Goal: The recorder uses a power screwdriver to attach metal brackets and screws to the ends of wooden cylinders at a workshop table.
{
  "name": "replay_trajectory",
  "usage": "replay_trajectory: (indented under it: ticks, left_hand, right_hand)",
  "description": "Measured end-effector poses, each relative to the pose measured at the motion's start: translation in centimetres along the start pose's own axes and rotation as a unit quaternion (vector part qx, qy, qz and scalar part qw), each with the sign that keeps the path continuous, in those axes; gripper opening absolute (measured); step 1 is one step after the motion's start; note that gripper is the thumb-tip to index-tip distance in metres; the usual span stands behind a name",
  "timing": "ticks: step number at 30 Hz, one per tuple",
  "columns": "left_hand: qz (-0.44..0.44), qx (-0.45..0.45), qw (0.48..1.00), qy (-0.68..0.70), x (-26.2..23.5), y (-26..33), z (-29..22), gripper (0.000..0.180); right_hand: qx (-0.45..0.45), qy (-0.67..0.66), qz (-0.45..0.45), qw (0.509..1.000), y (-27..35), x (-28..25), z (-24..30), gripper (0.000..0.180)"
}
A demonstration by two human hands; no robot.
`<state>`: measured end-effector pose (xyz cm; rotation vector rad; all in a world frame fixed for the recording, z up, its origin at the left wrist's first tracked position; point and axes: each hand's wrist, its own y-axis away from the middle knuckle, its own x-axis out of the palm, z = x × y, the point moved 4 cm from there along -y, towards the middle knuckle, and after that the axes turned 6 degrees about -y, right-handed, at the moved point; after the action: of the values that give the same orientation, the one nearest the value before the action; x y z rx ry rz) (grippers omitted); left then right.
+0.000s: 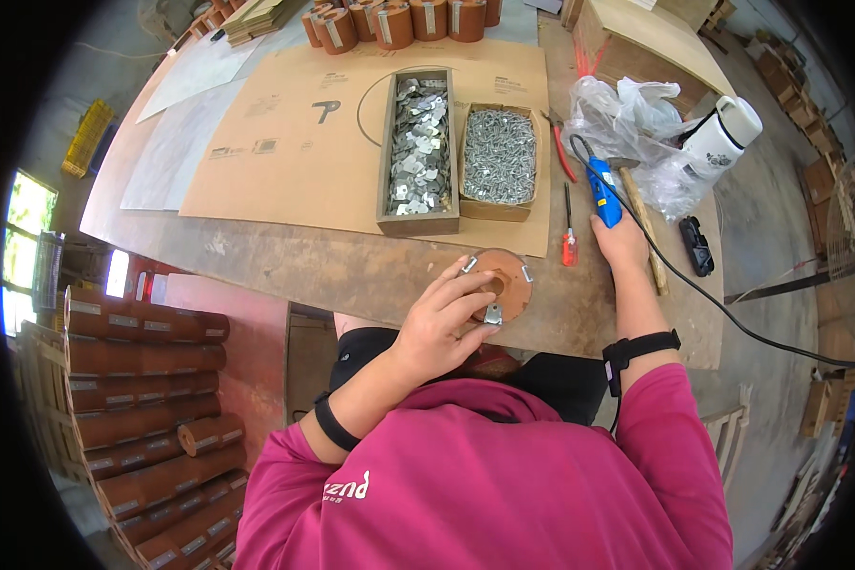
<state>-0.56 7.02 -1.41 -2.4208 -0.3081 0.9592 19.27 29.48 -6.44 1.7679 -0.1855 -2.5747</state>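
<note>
At the table's near edge, my left hand point(437, 323) grips a reddish-brown cylinder point(515, 288) with a round hole in its end face. Small metal clips sit around its rim, and my fingertips lie over the face beside one of them. Farther right, my right hand point(622, 242) is wrapped round a blue corded power screwdriver point(602, 190), which lies low over the table and points away from me. Beyond the cylinder stand a long wooden box point(418, 226) of small metal plates and a cardboard box point(497, 212) full of screws point(500, 157).
Near my right hand lie a red-handled screwdriver point(569, 249), red pliers point(564, 157), a wooden-handled hammer point(648, 228) and a black object point(696, 245). Plastic bags point(627, 114) and a white bottle point(724, 138) stand behind. More brown cylinders point(391, 27) line the far side; long ones point(147, 356) are stacked left.
</note>
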Motion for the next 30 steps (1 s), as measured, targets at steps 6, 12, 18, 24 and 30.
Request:
replay_trajectory:
  ticks: [6,12,18,24,30]
  left_hand:
    - [-0.025,-0.005,1.0,-0.011,0.4,0.4,-0.3,0.035]
    - [0.023,-0.023,0.999,-0.02,-1.1,-1.3,-0.3,0.05]
    - [0.103,-0.07,0.989,-0.082,-0.7,-11.1,5.6,0.033]
    - [0.383,-0.065,0.837,-0.386,5.2,-15.1,10.4,0.033]
    - [0.389,-0.096,0.843,-0.359,5.9,-15.5,11.6,0.033]
  right_hand:
    - [-0.007,-0.003,-0.008,1.0,-0.2,0.2,0.0,0.053]
    - [-0.006,0.0,-0.013,1.0,-0.3,0.1,-0.1,0.051]
    - [-0.01,-0.011,-0.024,1.0,0.2,-0.3,0.1,0.05]
    - [0.003,-0.004,-0.02,1.0,0.3,0.0,0.2,0.05]
    - [-0.003,-0.009,-0.025,1.0,0.1,-0.1,0.2,0.051]
